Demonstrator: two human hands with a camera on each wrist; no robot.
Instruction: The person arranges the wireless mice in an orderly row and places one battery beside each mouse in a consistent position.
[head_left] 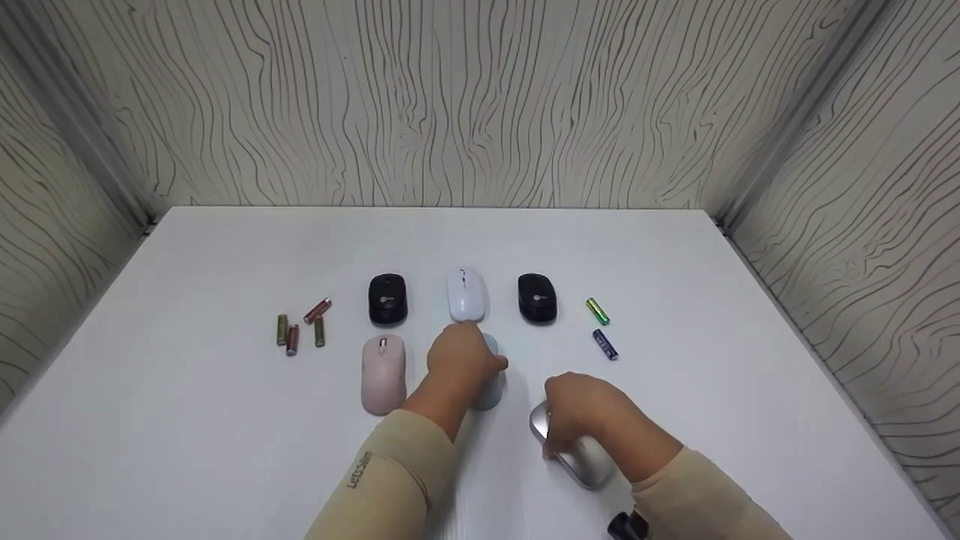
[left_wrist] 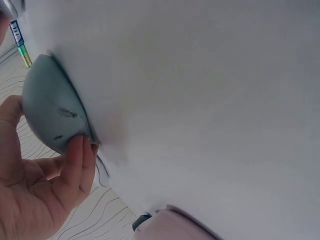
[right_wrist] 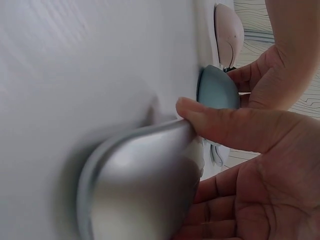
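With its thumb and fingers on either side, the left hand (head_left: 465,355) grips a blue-green computer mouse (left_wrist: 52,100) that sits on the white table. Dark scuffs show on that mouse's shell. The right hand (head_left: 589,409) holds a silver mouse (right_wrist: 140,185) by its sides, thumb on one edge and fingers on the other. In the head view the silver mouse lies tilted across the table, nearer the front, partly covered by the hand. A pink mouse (head_left: 383,375) stands left of the left hand, and a white mouse (head_left: 466,296) just beyond it.
Two black mice (head_left: 388,300) flank the white one in the back row. Several red and olive batteries (head_left: 292,339) lie at the left. To the right are a green battery (head_left: 598,311) and a blue battery (head_left: 605,344). Wood-patterned panels (head_left: 435,105) enclose the table's back and sides.
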